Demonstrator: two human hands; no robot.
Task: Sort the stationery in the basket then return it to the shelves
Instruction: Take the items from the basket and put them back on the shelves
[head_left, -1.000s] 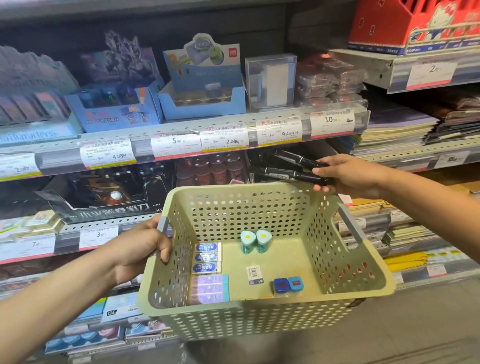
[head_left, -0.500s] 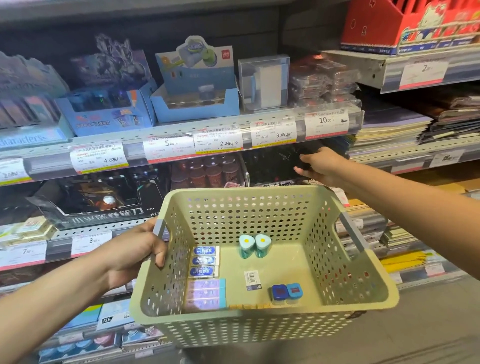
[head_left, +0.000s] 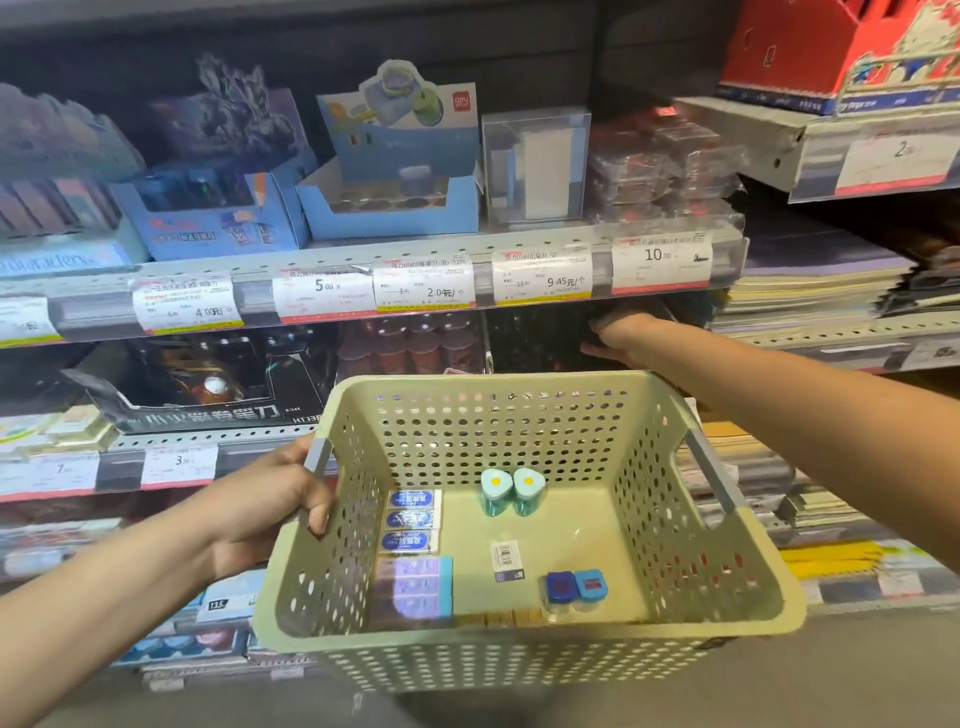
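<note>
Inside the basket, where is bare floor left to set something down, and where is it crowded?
Bare floor in the basket lies right of the teal sharpeners and behind the blue sharpeners, toward the right wall. A smaller patch sits between the erasers and the barcode sticker. The left side and front edge are crowded.

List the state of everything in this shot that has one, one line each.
basket: held up, tilted, partly filled
left hand: grips the basket's grey handle
right hand: reaches into the dark shelf bay; fingers hidden
two teal sharpeners: upright, side by side
blue erasers: lie flat in a column
</note>
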